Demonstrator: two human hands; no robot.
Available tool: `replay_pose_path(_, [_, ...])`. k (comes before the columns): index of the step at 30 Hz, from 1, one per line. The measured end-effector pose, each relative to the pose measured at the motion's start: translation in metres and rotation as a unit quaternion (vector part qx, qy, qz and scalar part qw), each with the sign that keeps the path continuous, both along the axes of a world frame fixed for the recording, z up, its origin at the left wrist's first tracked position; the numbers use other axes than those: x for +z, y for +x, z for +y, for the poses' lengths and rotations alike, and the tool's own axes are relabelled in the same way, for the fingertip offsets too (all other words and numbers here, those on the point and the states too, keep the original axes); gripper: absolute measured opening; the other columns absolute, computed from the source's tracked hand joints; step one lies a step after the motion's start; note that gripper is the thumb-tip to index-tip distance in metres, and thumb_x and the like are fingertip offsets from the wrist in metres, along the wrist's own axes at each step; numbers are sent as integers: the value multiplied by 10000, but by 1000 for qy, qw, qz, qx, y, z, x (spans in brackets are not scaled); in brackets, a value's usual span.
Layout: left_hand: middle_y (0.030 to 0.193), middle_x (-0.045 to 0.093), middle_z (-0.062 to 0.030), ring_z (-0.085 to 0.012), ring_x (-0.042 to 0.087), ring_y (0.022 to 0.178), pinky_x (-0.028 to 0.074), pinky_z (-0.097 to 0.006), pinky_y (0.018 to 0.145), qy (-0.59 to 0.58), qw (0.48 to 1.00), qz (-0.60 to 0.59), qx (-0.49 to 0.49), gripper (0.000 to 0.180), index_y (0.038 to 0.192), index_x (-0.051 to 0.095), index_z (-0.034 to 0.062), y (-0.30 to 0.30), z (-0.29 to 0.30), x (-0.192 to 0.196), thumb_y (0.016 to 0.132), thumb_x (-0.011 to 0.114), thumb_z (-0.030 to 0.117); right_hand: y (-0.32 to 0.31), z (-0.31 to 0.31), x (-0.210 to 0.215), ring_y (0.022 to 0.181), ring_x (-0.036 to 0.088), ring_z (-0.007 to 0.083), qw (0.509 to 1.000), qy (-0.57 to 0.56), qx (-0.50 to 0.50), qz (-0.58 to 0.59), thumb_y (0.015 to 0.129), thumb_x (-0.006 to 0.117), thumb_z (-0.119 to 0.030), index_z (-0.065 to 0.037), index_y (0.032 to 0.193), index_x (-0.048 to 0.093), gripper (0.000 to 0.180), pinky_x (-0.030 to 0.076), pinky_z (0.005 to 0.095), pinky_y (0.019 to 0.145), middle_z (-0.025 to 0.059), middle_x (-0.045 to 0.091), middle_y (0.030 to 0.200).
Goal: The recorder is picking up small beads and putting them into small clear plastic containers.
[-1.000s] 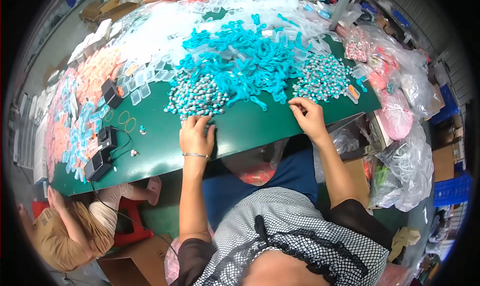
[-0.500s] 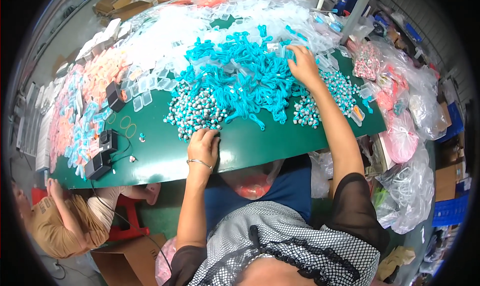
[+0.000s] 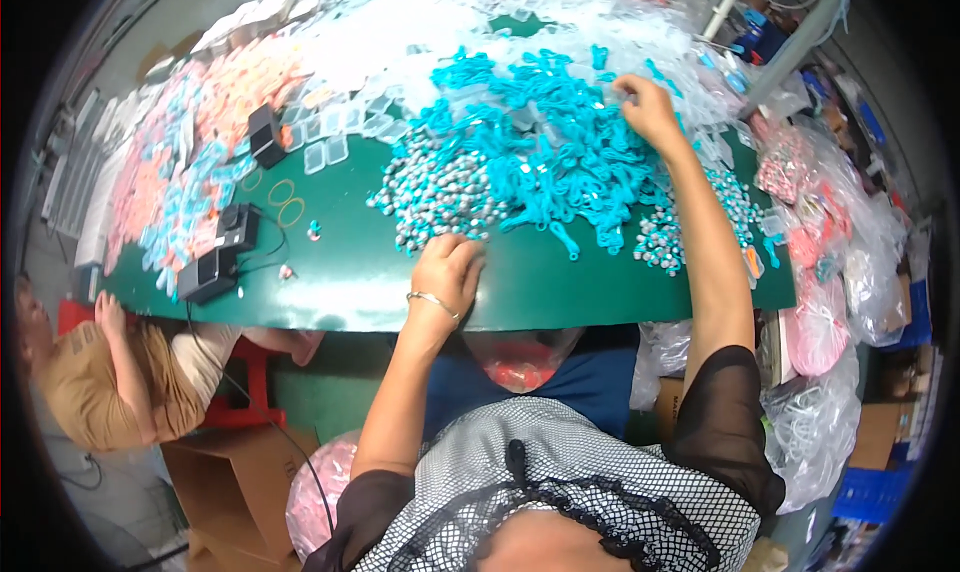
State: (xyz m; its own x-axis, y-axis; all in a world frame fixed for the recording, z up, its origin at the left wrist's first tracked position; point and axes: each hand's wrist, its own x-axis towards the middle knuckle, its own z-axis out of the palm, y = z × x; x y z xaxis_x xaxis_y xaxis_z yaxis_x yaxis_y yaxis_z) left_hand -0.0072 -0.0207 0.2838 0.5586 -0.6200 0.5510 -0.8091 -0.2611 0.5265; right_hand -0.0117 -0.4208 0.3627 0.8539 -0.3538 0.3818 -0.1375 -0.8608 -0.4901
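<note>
My right hand point(image 3: 650, 110) is over the far right edge of a heap of teal looped cords point(image 3: 560, 122), its fingers curled toward the thumb. Whatever they may hold is too small to make out. At the near edge of a pile of small round grey-and-teal beads point(image 3: 440, 187) rests my left hand point(image 3: 447, 270), a bangle on its wrist. Its fingers are bent and pressed together; their tips are hidden against the beads. A second pile of such beads point(image 3: 660, 240) lies beside my right forearm.
Clear plastic boxes point(image 3: 325, 152) and bags point(image 3: 400, 32) cover the far side of the green table point(image 3: 360, 282). Black boxes point(image 3: 208, 275) with a cable, rubber bands, and peach and blue pieces point(image 3: 185, 212) lie left. A seated person point(image 3: 120, 382) is at lower left; stuffed bags point(image 3: 820, 312) stand right.
The whole view has shifted, so the table appears farther right. My right hand's fingers have curled in from a more outstretched pose. My left hand stays by the bead pile.
</note>
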Motion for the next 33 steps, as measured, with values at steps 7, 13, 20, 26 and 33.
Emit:
replay_pose_path(7, [1034,611,-144,-347,594,922,506,-430,795,7,1000,15,-7,348,1088,663,63,1,-4,2,766,763,150,-41,76,-1,971,627,329,946,-203,21,-254,797,577,42,-49,1007,658,243,482,423,846,131,662,1009])
replay_pose_path(13, [1044,623,-163,-368,583,1008,489,-443,866,-90,993,-67,44,393,1103,655,85,109,-18,49,775,770,269,-79,162,-25,913,621,311,935,-191,96,-283,696,636,79,-75,942,635,291,456,436,812,112,645,967])
replay_pose_path(20, [1250,587,-237,-408,561,1159,438,-445,1012,-31,973,11,228,694,1308,594,103,368,-73,63,792,685,558,-79,174,-58,830,628,286,938,-168,202,-224,635,678,21,-72,920,643,302,477,437,727,94,631,968])
replay_pose_path(26, [1374,528,-280,-413,480,1309,378,-434,1090,-11,974,123,192,836,1415,498,84,477,-121,65,834,527,684,-84,177,-50,771,613,262,946,-159,167,-228,663,648,29,-96,890,625,260,463,412,677,67,630,944])
replay_pose_path(33, [1477,447,-236,-363,394,1401,319,-417,1136,39,964,237,113,940,1480,431,94,554,-152,37,799,567,729,-83,171,-49,824,605,182,968,-107,152,-168,743,706,-121,-166,922,656,191,450,360,691,-9,641,995])
